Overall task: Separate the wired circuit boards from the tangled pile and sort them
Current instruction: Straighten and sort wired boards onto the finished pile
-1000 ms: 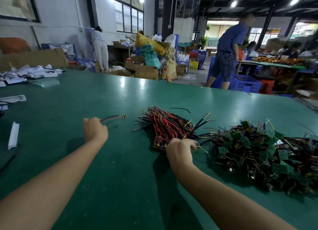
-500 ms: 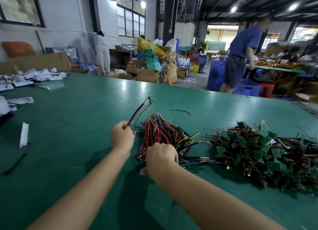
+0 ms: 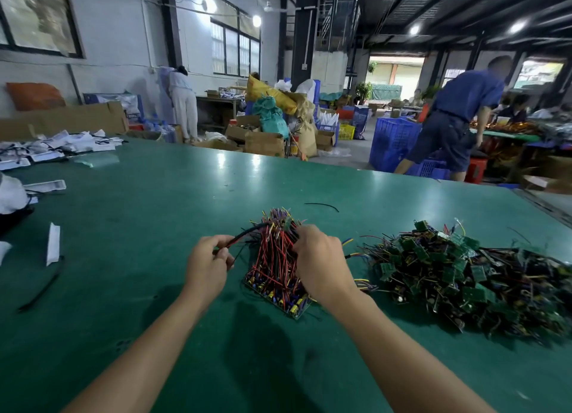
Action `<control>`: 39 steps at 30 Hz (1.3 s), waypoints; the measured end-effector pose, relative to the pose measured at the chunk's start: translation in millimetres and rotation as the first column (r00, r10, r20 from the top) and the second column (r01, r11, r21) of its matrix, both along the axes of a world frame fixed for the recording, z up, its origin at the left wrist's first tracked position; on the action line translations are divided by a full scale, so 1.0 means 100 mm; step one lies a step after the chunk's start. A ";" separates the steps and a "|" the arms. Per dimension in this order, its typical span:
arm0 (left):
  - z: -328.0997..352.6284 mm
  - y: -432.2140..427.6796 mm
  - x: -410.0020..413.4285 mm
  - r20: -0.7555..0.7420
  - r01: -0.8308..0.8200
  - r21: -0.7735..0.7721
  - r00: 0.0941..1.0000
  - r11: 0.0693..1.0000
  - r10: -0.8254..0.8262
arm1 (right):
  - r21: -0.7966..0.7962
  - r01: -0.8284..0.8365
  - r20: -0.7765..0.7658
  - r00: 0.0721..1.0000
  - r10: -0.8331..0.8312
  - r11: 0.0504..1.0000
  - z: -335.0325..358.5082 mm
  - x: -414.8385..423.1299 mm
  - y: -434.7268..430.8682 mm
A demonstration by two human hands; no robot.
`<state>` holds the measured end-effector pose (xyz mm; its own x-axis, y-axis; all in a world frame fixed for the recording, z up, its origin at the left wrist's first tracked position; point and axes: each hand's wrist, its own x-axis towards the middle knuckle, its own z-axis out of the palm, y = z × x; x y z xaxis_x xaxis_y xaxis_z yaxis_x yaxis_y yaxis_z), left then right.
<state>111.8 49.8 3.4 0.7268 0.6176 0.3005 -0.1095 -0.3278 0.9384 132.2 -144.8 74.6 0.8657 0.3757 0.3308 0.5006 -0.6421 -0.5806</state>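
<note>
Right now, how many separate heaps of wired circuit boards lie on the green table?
2. A neat red-wired stack lies by the right hand, which grips its wires; a larger tangled pile of green boards lies to its right. No other heap shows.

My left hand (image 3: pixel 207 265) has moved from the left of the frame to centre, beside the sorted bundle (image 3: pixel 272 273). Its wired board (image 3: pixel 247 234), raised half a second ago, now lies across the bundle's far end. My right hand (image 3: pixel 322 264) has shifted from the near end to grip the right side.
</note>
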 end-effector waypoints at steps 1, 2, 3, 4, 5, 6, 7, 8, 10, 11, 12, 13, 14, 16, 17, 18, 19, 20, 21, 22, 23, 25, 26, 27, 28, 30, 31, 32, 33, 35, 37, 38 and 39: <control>0.00 0.00 -0.01 -0.010 0.014 0.030 1.000 0.999 -0.014 | 0.153 -0.013 -0.103 0.994 0.029 0.988 0.01 -0.01 -0.04; 0.01 0.00 -0.02 -0.020 0.035 0.065 0.999 0.997 -0.034 | 0.306 -0.026 -0.221 0.970 0.098 0.952 0.02 -0.02 -0.08; 0.02 -0.01 -0.03 -0.031 0.059 0.102 0.998 0.993 -0.056 | 0.430 -0.037 -0.323 0.927 0.192 0.902 0.03 -0.02 -0.11; 0.04 -0.02 -0.04 -0.043 0.081 0.137 0.996 0.987 -0.076 | 0.476 -0.053 -0.364 0.897 0.251 0.878 0.03 -0.01 -0.14; 0.06 -0.03 -0.05 -0.055 0.103 0.170 0.994 0.980 -0.095 | 0.435 -0.072 -0.346 0.907 0.240 0.898 0.02 0.01 -0.17; 0.08 -0.03 -0.06 -0.059 0.127 0.200 0.991 0.972 -0.117 | 0.330 -0.069 -0.283 0.944 0.169 0.941 0.01 0.04 -0.21; 0.09 -0.04 -0.06 -0.060 0.151 0.228 0.988 0.962 -0.141 | 0.233 -0.043 -0.217 0.972 0.095 0.972 0.00 0.06 -0.25; 0.11 -0.05 -0.06 -0.062 0.175 0.256 0.984 0.951 -0.165 | 0.210 -0.035 -0.201 0.976 0.078 0.977 0.00 0.08 -0.28; 0.12 -0.08 -0.05 -0.067 0.204 0.295 0.979 0.933 -0.193 | 0.309 -0.074 -0.273 0.948 0.163 0.948 -0.01 0.08 -0.34; 0.13 -0.10 -0.05 -0.062 0.206 0.303 0.979 0.930 -0.196 | 0.375 -0.085 -0.324 0.921 0.216 0.923 -0.02 0.08 -0.37; 0.14 -0.11 -0.05 -0.048 0.196 0.310 0.981 0.930 -0.190 | 0.439 -0.076 -0.390 0.882 0.265 0.896 -0.03 0.07 -0.40; 0.14 -0.13 -0.04 -0.029 0.178 0.314 0.984 0.933 -0.177 | 0.488 -0.056 -0.455 0.835 0.309 0.871 -0.04 0.07 -0.42; 0.15 -0.14 -0.03 -0.009 0.156 0.314 0.987 0.936 -0.162 | 0.500 -0.044 -0.503 0.798 0.332 0.865 -0.05 0.08 -0.44; 0.16 -0.17 -0.02 0.005 0.132 0.339 0.990 0.931 -0.143 | 0.504 -0.037 -0.551 0.756 0.354 0.863 -0.07 0.09 -0.48; 0.17 -0.20 -0.02 0.004 0.133 0.370 0.989 0.920 -0.144 | 0.537 -0.020 -0.556 0.743 0.372 0.844 -0.08 0.10 -0.50; 0.16 -0.22 -0.02 0.010 0.129 0.404 0.989 0.906 -0.145 | 0.575 0.008 -0.555 0.739 0.383 0.818 -0.08 0.11 -0.53; 0.16 -0.25 -0.02 0.033 0.110 0.430 0.990 0.896 -0.137 | 0.603 0.040 -0.547 0.748 0.376 0.797 -0.07 0.12 -0.57; 0.14 -0.27 -0.01 0.067 0.072 0.429 0.991 0.901 -0.111 | 0.620 0.074 -0.533 0.770 0.350 0.781 -0.05 0.13 -0.62; 0.13 -0.28 -0.01 0.089 0.022 0.395 0.994 0.919 -0.062 | 0.627 0.106 -0.500 0.814 0.295 0.772 -0.03 0.14 -0.68; 0.11 -0.27 -0.01 0.064 -0.026 0.346 0.998 0.938 0.004 | 0.617 0.137 -0.440 0.876 0.196 0.775 0.00 0.17 -0.76; 0.08 -0.26 0.01 -0.027 -0.058 0.313 0.997 0.948 0.070 | 0.595 0.174 -0.353 0.934 0.061 0.784 0.03 0.22 -0.87; -0.03 -0.24 0.03 -0.376 -0.007 0.404 0.910 0.915 0.173 | 0.529 0.280 -0.150 0.960 -0.237 0.801 0.12 0.31 -1.12; -0.08 -0.25 0.01 -0.550 0.088 0.478 0.806 0.874 0.219 | 0.489 0.339 -0.050 0.931 -0.362 0.804 0.17 0.35 -1.26; -0.14 -0.28 -0.01 -0.660 0.184 0.526 0.704 0.830 0.262 | 0.446 0.394 0.055 0.884 -0.464 0.803 0.21 0.40 -1.40; -0.18 -0.31 -0.03 -0.710 0.255 0.558 0.639 0.790 0.295 | 0.411 0.444 0.155 0.827 -0.541 0.796 0.24 0.45 -1.53; -0.26 -0.37 -0.03 -0.727 0.315 0.596 0.603 0.739 0.329 | 0.359 0.530 0.271 0.728 -0.629 0.768 0.27 0.55 -1.75; -0.29 -0.39 -0.01 -0.718 0.320 0.613 0.608 0.723 0.340 | 0.320 0.581 0.282 0.696 -0.661 0.748 0.27 0.59 -1.84; -0.30 -0.41 0.00 -0.704 0.318 0.630 0.620 0.709 0.347 | 0.258 0.638 0.273 0.672 -0.688 0.725 0.25 0.63 -1.93; -0.30 -0.43 0.01 -0.691 0.312 0.640 0.634 0.702 0.348 | 0.176 0.689 0.259 0.657 -0.708 0.703 0.22 0.66 -2.01; -0.30 -0.46 0.03 -0.681 0.299 0.635 0.652 0.712 0.334 | -0.016 0.743 0.234 0.653 -0.720 0.669 0.16 0.69 -2.11; -0.29 -0.46 0.04 -0.686 0.296 0.622 0.653 0.725 0.321 | -0.115 0.735 0.209 0.675 -0.707 0.668 0.11 0.69 -2.12; -0.29 -0.46 0.04 -0.690 0.299 0.617 0.650 0.727 0.318 | -0.120 0.723 0.205 0.689 -0.695 0.681 0.10 0.69 -2.11; -0.29 -0.45 0.04 -0.695 0.307 0.615 0.647 0.726 0.315 | -0.103 0.718 0.200 0.692 -0.693 0.688 0.11 0.68 -2.09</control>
<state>115.8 4.7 -25.3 0.8695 0.4938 -0.0128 0.4837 -0.8459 0.2248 200.1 -353.9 85.7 0.8474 -0.2703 0.4571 -0.0760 -0.9136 -0.3994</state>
